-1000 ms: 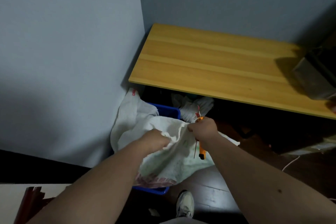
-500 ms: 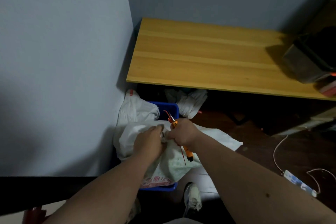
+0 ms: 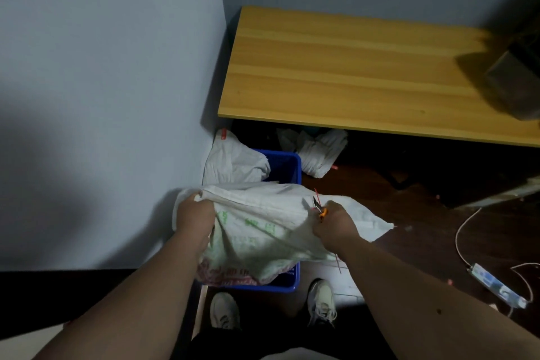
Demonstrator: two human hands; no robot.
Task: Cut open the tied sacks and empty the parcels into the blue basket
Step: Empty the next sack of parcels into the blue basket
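A: Hands first. Where's the left hand [image 3: 195, 215]?

B: On the left end of the white sack [image 3: 257, 231], fingers curled round a bunch of the cloth at its top edge. Tight grip.

A: Right hand [image 3: 333, 223]?

B: On the right end of the same edge, fingers closed on the sack cloth and on orange-handled cutters [image 3: 319, 207] together. The metal tip sticks up past the knuckles. A thin red tie [image 3: 317, 195] shows just above it.

A: So the sack is stretched between both hands?

B: Yes, its top edge is pulled out wide, and the body hangs down over the blue basket [image 3: 287, 166]. Green print mid-sack, red print near the bottom. The lower part drapes over the near rim of the basket.

A: Parcels visible?

B: Can't tell, the sack covers most of the basket's inside.

A: Where does the basket sit?

B: On the dark floor [image 3: 423, 231], in the corner by the grey wall [image 3: 102, 82], just in front of the wooden desk [image 3: 350, 73].

A: Other sacks?

B: One crumpled white sack [image 3: 233, 162] against the wall, hanging over the far left rim of the basket. Another bundle [image 3: 321, 152] under the desk edge, right of the basket.

A: Anything else?

B: A dark box [image 3: 514, 82] on the desk at far right. White power strip [image 3: 496, 286] with cable on the floor, right. Two pale shoes [image 3: 321, 301] at the bottom.
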